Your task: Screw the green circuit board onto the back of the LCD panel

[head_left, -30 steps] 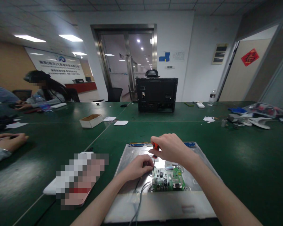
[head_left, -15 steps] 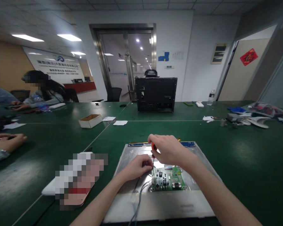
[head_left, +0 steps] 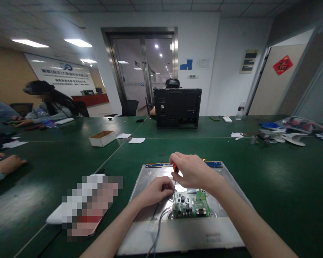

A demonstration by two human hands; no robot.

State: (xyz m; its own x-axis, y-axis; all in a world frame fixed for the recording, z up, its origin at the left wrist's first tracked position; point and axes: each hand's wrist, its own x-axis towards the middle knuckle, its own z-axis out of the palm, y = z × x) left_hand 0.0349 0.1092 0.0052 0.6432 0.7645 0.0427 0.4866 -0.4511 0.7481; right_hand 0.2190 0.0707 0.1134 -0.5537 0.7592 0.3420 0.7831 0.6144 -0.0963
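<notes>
My right hand (head_left: 190,170) is closed around the red and black handle of a screwdriver (head_left: 175,171). The thin shaft points straight down at the upper left corner of a green circuit board (head_left: 191,204). My left hand (head_left: 158,190) has its fingers curled together beside the screwdriver tip, at that same corner; whatever is in them is hidden. Under both hands lies a flat silver metal panel (head_left: 142,229) with a blue strip (head_left: 214,164) along its far edge. Grey cables (head_left: 159,229) run from the board's left side over the panel's near edge.
Left of the panel lie a white object and a pink one (head_left: 97,215), partly blurred out. Farther off are an open box (head_left: 102,138), papers (head_left: 136,140) and a black monitor casing (head_left: 177,107). Scraps and bags (head_left: 293,134) lie right; co-workers' hands (head_left: 9,165) are at left.
My right hand shifts very slightly on the screwdriver, which stays upright at the board's corner. My left hand keeps its place. The co-worker's hand at left has moved a little.
</notes>
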